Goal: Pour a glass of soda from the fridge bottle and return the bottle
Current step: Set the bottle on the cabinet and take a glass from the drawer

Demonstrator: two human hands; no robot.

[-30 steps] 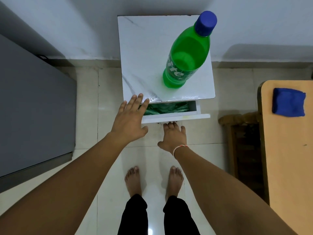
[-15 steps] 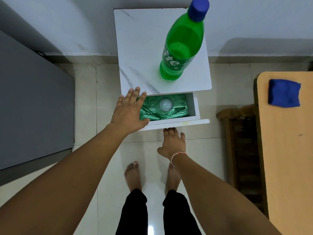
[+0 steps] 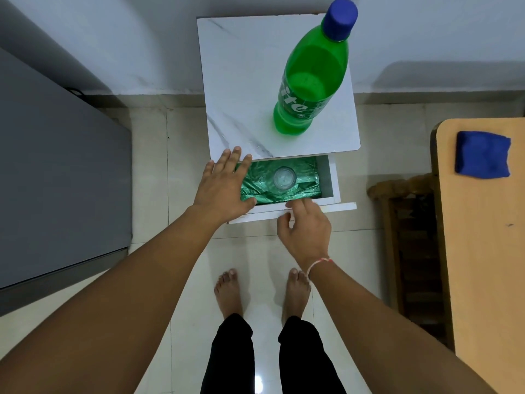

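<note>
While the drawer (image 3: 332, 180) stands open:
Bottle (image 3: 309, 81): upright on the stand top behind it.
Glass (image 3: 284, 178): inside.
Left hand (image 3: 223, 189): flat, fingers straight, over its left edge.
Right hand (image 3: 306, 228): loosely curled at its front, holding nothing.

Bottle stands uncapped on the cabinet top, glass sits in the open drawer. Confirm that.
Not quite: the head view shows the bottle with its blue cap on. It does stand on the cabinet top, and the glass sits in the open drawer.

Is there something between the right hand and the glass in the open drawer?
Nothing visible does. The glass stands uncovered on green foil in the drawer, and the right hand is at the drawer's front edge with open space above the glass.
</note>
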